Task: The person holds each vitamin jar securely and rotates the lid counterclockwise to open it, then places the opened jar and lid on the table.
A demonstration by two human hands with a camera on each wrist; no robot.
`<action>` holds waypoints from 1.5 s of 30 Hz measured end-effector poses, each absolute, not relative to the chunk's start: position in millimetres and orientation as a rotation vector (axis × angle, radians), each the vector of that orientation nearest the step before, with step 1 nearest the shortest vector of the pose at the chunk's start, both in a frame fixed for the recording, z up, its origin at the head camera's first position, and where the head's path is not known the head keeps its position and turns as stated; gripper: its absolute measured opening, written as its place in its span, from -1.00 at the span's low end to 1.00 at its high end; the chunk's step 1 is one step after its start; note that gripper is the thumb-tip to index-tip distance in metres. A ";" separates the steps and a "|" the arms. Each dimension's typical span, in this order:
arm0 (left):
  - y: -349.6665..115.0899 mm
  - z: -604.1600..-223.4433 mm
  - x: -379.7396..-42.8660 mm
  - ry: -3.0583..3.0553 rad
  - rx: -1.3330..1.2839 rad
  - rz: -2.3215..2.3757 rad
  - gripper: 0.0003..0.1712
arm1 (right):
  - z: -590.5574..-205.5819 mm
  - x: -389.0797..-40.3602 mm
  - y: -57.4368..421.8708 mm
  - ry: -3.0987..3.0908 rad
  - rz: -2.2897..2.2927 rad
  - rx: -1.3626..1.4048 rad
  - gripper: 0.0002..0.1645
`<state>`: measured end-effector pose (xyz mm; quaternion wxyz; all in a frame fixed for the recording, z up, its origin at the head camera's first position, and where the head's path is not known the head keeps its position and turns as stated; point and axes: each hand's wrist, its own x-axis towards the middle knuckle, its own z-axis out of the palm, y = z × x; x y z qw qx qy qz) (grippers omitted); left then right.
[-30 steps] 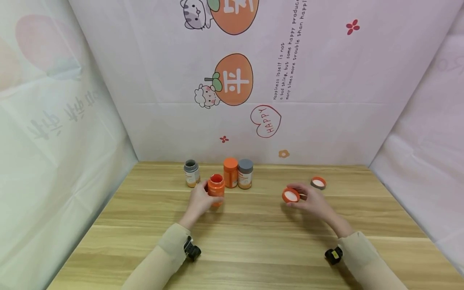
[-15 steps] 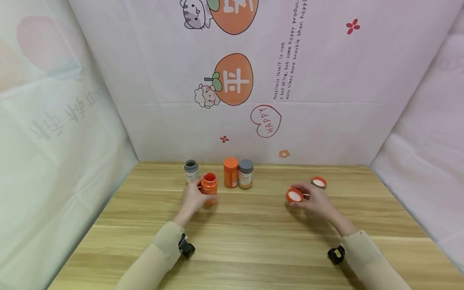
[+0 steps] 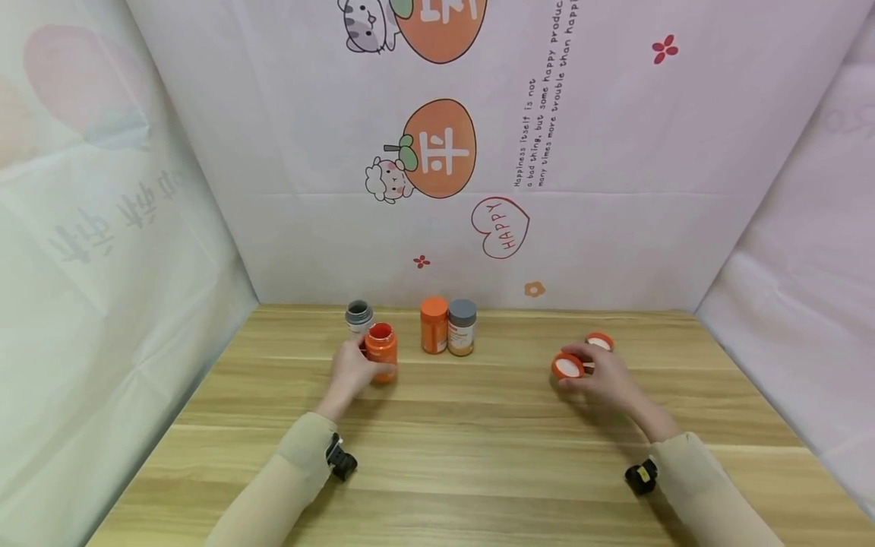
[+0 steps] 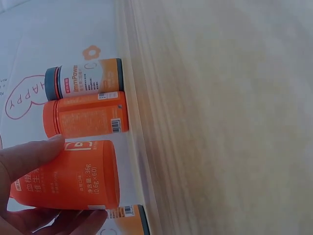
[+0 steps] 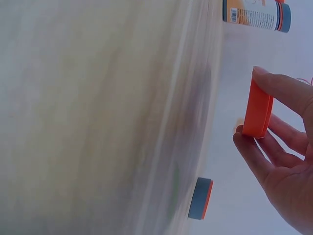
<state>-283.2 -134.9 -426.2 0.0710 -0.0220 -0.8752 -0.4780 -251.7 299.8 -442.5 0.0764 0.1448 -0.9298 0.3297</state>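
Observation:
My left hand (image 3: 352,372) grips an uncapped orange bottle (image 3: 381,351) around its side, thumb and fingers on opposite sides. In the left wrist view the bottle's printed label (image 4: 83,176) faces the camera. Just behind it stands an open grey-necked bottle (image 3: 358,315), partly covered by the orange one. My right hand (image 3: 604,380) pinches an orange cap (image 3: 567,367) by its rim, white lining showing, held above the table. In the right wrist view, a grey cap with an orange edge (image 5: 199,198) lies near that hand.
Side by side near the back wall stand a capped orange bottle (image 3: 434,327) and a grey-capped bottle (image 3: 462,328), between the two hands. A wooden table (image 3: 451,456) runs up to a printed white sheet (image 3: 601,228) at the back, with sheets on both sides.
The left hand has moved left with the orange bottle, toward the grey-necked one. The right hand has shifted slightly right with the orange cap, now partly covering the grey cap.

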 end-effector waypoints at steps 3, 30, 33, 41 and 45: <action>-137.8 -426.4 -283.6 -2.635 -0.062 -1.439 -0.27 | -441.8 -252.0 303.7 -2.797 1.003 0.405 -0.26; -156.1 -428.6 -290.5 -2.687 -0.014 -1.375 -0.31 | -441.5 -254.6 341.0 -2.873 0.786 0.303 -0.29; -157.5 -429.0 -291.7 -2.699 0.002 -1.372 -0.34 | -441.2 -255.3 343.4 -2.888 0.767 0.284 -0.29; -160.7 -428.7 -292.8 -2.708 0.033 -1.372 -0.33 | -438.6 -257.0 347.4 -2.913 0.760 0.273 -0.31; -163.2 -429.8 -294.3 -2.711 0.047 -1.368 -0.33 | -440.3 -259.0 350.6 -2.915 0.759 0.272 -0.32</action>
